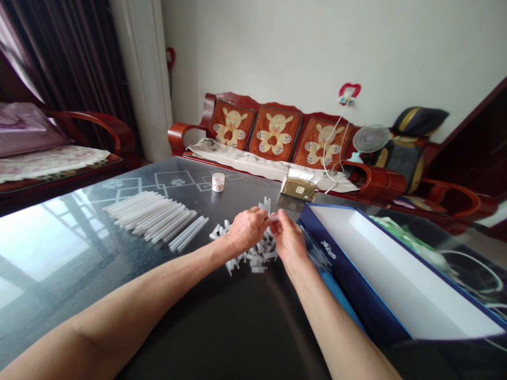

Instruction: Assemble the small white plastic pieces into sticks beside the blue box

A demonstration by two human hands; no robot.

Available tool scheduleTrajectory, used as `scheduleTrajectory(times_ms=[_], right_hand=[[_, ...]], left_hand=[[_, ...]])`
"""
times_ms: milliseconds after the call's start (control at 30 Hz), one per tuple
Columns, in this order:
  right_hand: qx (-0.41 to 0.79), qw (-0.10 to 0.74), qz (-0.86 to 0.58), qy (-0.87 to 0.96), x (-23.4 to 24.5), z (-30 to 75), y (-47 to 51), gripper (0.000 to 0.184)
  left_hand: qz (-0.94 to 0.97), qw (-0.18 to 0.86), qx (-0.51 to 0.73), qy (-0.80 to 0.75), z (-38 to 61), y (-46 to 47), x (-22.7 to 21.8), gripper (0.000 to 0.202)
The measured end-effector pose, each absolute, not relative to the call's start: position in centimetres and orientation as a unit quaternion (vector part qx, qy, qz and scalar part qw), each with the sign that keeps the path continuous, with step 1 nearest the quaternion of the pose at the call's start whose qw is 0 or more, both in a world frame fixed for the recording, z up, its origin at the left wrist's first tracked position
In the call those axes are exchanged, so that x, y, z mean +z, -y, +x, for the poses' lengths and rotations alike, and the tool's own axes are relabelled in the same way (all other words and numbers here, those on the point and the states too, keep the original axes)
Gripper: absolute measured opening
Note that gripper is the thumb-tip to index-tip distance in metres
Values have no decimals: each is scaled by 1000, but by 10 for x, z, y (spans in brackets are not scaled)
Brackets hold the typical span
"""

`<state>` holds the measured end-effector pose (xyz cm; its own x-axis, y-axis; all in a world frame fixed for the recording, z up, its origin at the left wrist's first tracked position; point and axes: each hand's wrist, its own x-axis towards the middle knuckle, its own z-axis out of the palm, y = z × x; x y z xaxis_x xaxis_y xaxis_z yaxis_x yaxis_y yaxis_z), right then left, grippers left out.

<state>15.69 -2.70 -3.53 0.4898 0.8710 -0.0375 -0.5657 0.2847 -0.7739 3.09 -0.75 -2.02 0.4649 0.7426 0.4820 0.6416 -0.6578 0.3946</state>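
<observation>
forearms (119, 316) bare, reaching in from the lower edge across a dark glass tabletop (198, 327). left hand (249, 229) curled and turned down, fingers (257, 212) bent in toward a short white stick (272, 217), firmness of the grip impossible to tell. right hand (288, 236) closed to a pinch, thumb and fingers gripping that same stick, held just above the table between both hands. directly under and around the hands, a loose heap of white sticks (253, 258), some lying crossed, a few standing up behind the left hand. just right of the right hand, an open dark blue box (348, 269) with a white inside (400, 264), sticks lying along its near end. left of the heap, a long fanned row of white tubes (150, 216), lying side by side on the glass. farther on, a small white lidded jar (217, 182) standing upright, then a gold packet (299, 187) at the table's far edge. beyond the table, a red wooden sofa (273, 137) with bear-patterned cushions, newspaper (253, 163) spread along its seat, a small fan (371, 138) at its right end, and a tall white air conditioner (144, 79) against the wall.
</observation>
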Motion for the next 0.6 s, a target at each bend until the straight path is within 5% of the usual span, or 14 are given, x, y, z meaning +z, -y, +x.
scheduleTrajectory(times_ms=[167,400,600], right_hand=[[382,777,-425,265,-33,202,26,30],[110,522,-611,584,-48,197,36,21],[-28,504,-575,644,-56,181,41,26]], left_hand=[[767,351,266,-466,18,-19,-16,32],[766,273,286,-508,3,-38,-20,32],[758,274,287,-518,4,-41,-26,33]])
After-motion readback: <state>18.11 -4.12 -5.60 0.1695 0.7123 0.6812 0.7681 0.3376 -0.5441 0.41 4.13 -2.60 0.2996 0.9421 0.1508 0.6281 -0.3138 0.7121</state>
